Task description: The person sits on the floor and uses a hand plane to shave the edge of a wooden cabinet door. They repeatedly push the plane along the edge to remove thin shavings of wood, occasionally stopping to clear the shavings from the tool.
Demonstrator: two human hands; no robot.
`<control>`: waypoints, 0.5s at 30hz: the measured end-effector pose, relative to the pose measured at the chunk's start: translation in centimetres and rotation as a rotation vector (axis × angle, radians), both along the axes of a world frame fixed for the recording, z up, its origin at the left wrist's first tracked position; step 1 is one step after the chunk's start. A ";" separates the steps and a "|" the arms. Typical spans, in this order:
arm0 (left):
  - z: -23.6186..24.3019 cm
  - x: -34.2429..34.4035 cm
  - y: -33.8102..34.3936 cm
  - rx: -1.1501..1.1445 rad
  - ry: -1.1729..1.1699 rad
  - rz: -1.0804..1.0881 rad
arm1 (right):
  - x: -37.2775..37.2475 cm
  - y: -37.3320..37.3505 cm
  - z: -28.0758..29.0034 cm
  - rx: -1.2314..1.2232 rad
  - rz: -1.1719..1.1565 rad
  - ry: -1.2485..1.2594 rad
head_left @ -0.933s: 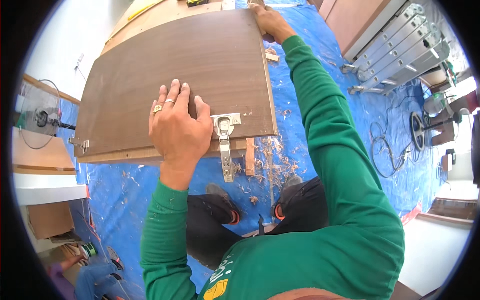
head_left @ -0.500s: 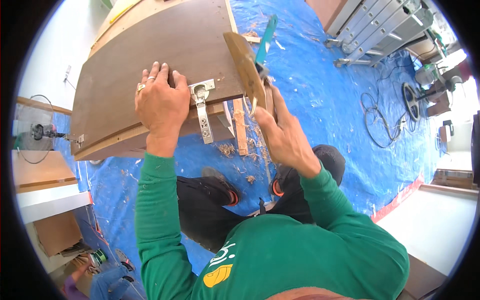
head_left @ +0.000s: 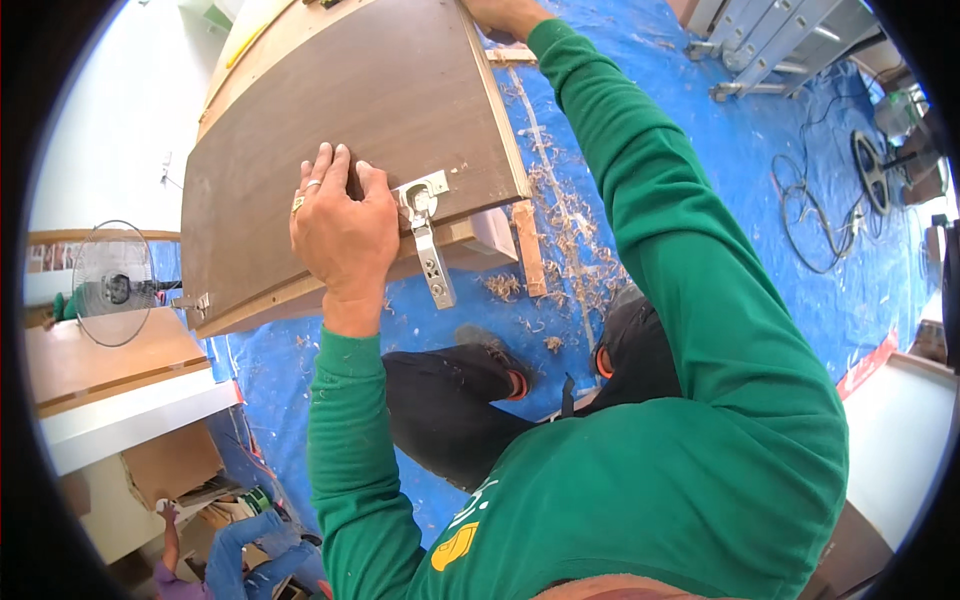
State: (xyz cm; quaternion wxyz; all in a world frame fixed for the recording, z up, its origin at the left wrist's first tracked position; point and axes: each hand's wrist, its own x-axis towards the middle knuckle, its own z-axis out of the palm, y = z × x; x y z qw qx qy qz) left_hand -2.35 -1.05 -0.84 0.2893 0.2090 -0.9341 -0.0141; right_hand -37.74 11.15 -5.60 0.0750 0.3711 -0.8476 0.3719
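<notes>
My left hand [head_left: 345,225] lies flat on a brown cabinet door panel [head_left: 400,100], fingers stretched out, rings on two of them. Right beside its thumb a metal cup hinge [head_left: 424,205] is set in the panel, its arm hanging past the near edge. A second hinge [head_left: 198,305] sits at the panel's left corner. My right hand [head_left: 505,15] reaches to the far end of the panel's right edge, where the picture's upper border cuts it off. Its fingers are mostly hidden; the wooden hand plane it grips in the earlier frame is almost wholly out of view.
Curled wood shavings [head_left: 560,215] litter the blue floor sheet [head_left: 700,100] along the panel's right side. A fan [head_left: 115,285] stands at left. A folded ladder [head_left: 775,45] and a cable [head_left: 800,215] lie at right. Another person [head_left: 240,555] is at lower left.
My right hand has slid away from me along the panel's right edge, from the near corner to the far end, taking the hand plane along. My left hand stays on the panel.
</notes>
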 end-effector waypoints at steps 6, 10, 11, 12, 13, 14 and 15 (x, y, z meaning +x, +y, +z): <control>-0.2 -0.1 0.4 -0.009 -0.008 0.027 | 16.7 7.9 0.1 -0.059 -0.067 -0.235; 0.1 0.3 0.1 0.041 0.018 0.036 | 32.0 14.7 1.9 -0.190 -0.129 -0.550; 0.1 0.3 0.1 0.040 0.006 0.036 | 33.1 15.9 1.4 -0.223 -0.119 -0.553; 0.3 0.2 0.0 0.032 -0.010 0.032 | 34.2 16.8 1.0 -0.264 -0.111 -0.561; 0.3 0.2 -0.2 0.024 -0.025 0.033 | 35.2 17.8 0.5 -0.304 -0.099 -0.570; 0.3 0.1 -0.7 0.051 -0.034 0.013 | 35.3 18.4 -0.2 -0.345 -0.120 -0.588; 0.2 -0.1 -1.3 0.075 -0.039 -0.004 | 34.2 18.9 -1.0 -0.388 -0.135 -0.603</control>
